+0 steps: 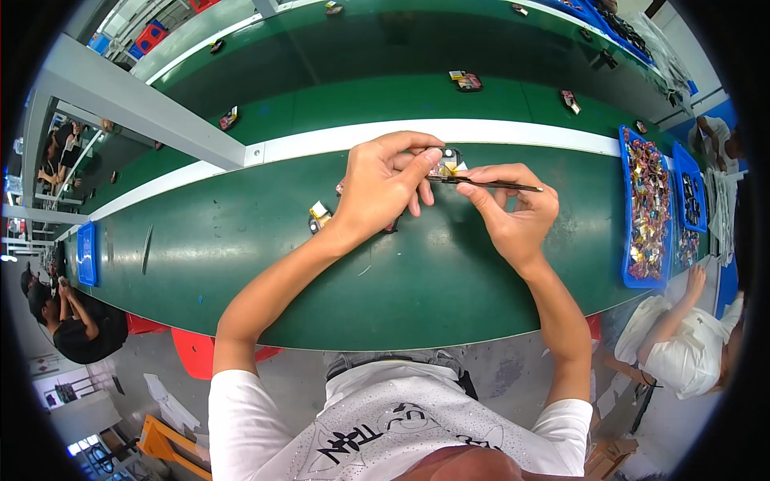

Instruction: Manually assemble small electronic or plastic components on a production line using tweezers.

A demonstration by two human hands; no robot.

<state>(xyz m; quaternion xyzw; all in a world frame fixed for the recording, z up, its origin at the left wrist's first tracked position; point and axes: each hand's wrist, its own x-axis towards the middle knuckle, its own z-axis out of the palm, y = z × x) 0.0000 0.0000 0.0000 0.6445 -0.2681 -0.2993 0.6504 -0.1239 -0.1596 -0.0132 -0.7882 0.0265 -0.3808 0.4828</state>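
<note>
Near the white rail, my left hand [378, 183] is closed on a small black-edged electronic part [451, 155], with a yellow piece and a light area showing on it. Thumb and fingers cover much of that part. My right hand [517, 216] pinches a pair of thin dark tweezers [520, 187], whose tips reach the part beside my left fingertips. Another small part with a yellow and white piece [319, 212] lies on the green table [449, 272] by my left wrist. A further dark part [392, 225] shows only partly under my left hand.
Beyond the white rail [321, 144], a green belt carries scattered small parts [466, 81]. A blue tray [646, 280] heaped with small colourful pieces stands at right. At far left are a blue tray [87, 255] and a metal post [144, 96]. People sit at both sides.
</note>
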